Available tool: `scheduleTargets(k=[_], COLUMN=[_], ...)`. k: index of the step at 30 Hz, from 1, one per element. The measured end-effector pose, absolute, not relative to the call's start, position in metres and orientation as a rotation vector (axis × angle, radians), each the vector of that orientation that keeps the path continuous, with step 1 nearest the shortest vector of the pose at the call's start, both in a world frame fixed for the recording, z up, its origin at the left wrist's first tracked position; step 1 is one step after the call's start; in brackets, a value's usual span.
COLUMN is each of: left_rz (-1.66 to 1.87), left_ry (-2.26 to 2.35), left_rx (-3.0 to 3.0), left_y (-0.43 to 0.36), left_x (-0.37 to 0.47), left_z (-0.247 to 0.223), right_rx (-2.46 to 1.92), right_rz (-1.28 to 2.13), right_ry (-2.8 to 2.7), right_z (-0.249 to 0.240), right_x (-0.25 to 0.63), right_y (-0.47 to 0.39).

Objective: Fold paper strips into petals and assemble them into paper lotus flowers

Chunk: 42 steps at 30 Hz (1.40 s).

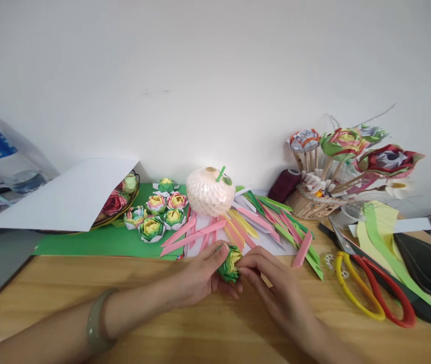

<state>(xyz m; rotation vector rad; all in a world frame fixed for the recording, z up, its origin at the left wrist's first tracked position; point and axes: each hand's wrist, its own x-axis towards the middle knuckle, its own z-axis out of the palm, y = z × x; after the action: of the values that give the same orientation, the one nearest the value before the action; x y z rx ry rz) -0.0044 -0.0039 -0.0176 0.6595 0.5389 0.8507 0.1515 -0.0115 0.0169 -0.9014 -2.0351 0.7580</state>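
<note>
head view: green-yellow paper flower point(229, 267) between both hands over tabletop point(185, 328), near folded strips point(302, 249). left hand point(203, 275) grip pinching its side; right hand point(276, 285) grip pinching petal edge. risk: squeezing too hard may crush folds; sharp tug may tear petals.

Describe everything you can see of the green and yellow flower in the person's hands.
The flower looks like folded paper: layered green outer petals around a yellow centre, turned partly toward the right hand. The left hand holds it, thumb on its left side; the right fingers meet its right edge, pinching unclear. It is nearer than the pink strips, partly hidden by the hands.
</note>
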Motion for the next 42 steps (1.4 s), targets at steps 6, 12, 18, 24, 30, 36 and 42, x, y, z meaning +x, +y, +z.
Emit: scheduleTargets(k=[6,12,18,24,30,36,42], left_rz=[0.842,0.892,0.901,0.946,0.941,1.016,1.033], left_ry=[0.538,0.569,0.595,0.677,0.717,0.736,0.745], left_rx=[0.645,0.674,0.758,1.005,1.247,1.41,1.421], left_y=[-0.004,-0.003,-0.004,-0.008,-0.011,-0.012,-0.013], left_x=[-0.004,-0.007,-0.007,-0.009,-0.012,-0.011,-0.011], left_z=[-0.017,-0.017,-0.018,-0.011,-0.009,-0.009,-0.008], right_rx=[-0.84,-1.029,-1.146,-1.254,-1.28,-1.216,-1.257], right_rz=[0.552,0.868,1.173,1.256,1.159,0.985,1.068], right_ry=[-2.056,-1.819,-1.693,-1.619,-1.728,-1.751,-1.732], right_z=[0.011,0.021,0.027,0.03,0.029,0.03,0.027], right_x=[0.153,0.156,0.154,0.152,0.151,0.153,0.154], right_y=[-0.014,-0.011,-0.01,-0.009,-0.01,-0.014,-0.012])
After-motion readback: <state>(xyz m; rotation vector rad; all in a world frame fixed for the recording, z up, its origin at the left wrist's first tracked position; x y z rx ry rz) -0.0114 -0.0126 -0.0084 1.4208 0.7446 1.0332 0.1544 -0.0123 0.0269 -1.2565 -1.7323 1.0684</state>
